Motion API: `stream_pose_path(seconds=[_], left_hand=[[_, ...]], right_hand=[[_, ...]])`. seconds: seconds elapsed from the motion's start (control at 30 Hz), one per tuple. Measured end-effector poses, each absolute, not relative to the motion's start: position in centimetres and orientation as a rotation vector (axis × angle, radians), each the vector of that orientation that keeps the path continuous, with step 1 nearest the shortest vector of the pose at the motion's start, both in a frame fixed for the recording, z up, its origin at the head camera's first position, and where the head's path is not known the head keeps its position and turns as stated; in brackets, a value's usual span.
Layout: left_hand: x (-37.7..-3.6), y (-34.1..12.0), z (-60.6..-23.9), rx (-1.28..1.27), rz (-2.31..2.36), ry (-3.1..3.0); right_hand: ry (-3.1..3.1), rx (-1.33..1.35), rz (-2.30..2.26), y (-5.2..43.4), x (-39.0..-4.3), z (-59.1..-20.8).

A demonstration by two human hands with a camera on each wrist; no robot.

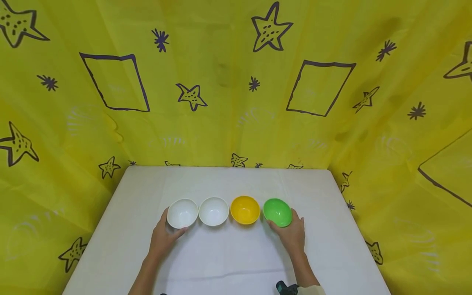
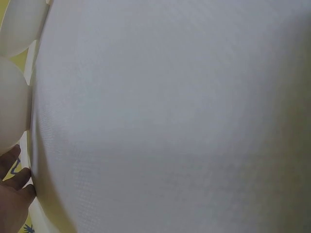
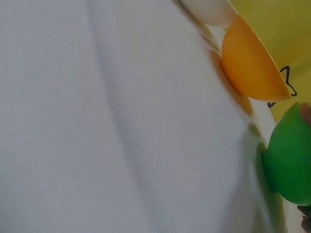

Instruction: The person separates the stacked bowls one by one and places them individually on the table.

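Observation:
Four bowls stand in a row on the white table (image 1: 236,258): a white bowl (image 1: 182,213), a second white bowl (image 1: 214,211), a yellow bowl (image 1: 245,209) and a green bowl (image 1: 277,212). My left hand (image 1: 169,231) grips the leftmost white bowl, fingers on its left side and thumb at its front. My right hand (image 1: 290,232) holds the green bowl, which is tipped up off level. The left wrist view catches both white bowls (image 2: 12,107) at its left edge and my fingers (image 2: 14,194). The right wrist view shows the green bowl (image 3: 291,155) beside the yellow bowl (image 3: 252,63).
A yellow curtain (image 1: 221,102) printed with dark stars and squares closes in the table at the back and both sides. White tabletop stretches in front of the bowls. A black wrist device (image 1: 285,288) shows at the bottom edge.

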State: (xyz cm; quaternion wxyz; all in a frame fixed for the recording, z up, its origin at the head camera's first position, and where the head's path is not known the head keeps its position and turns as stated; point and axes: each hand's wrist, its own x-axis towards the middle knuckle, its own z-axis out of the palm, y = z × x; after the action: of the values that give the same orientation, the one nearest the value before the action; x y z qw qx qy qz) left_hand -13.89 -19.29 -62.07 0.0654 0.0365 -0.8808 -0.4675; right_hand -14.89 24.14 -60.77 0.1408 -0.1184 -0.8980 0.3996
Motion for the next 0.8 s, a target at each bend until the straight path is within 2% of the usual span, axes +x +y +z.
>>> stream_pose_path(seconds=[0.57, 0.8], left_hand=[[-13.87, -19.34, -62.08, 0.154, -1.440, -2.715], [-13.97, -19.97, -61.34, 0.084, -1.402, -2.755]], right_hand=[[-2.684, -0.300, 1.303, 24.40, -15.14, -60.87], [-2.672, -0.313, 1.436, 25.11, -15.36, -60.50]])
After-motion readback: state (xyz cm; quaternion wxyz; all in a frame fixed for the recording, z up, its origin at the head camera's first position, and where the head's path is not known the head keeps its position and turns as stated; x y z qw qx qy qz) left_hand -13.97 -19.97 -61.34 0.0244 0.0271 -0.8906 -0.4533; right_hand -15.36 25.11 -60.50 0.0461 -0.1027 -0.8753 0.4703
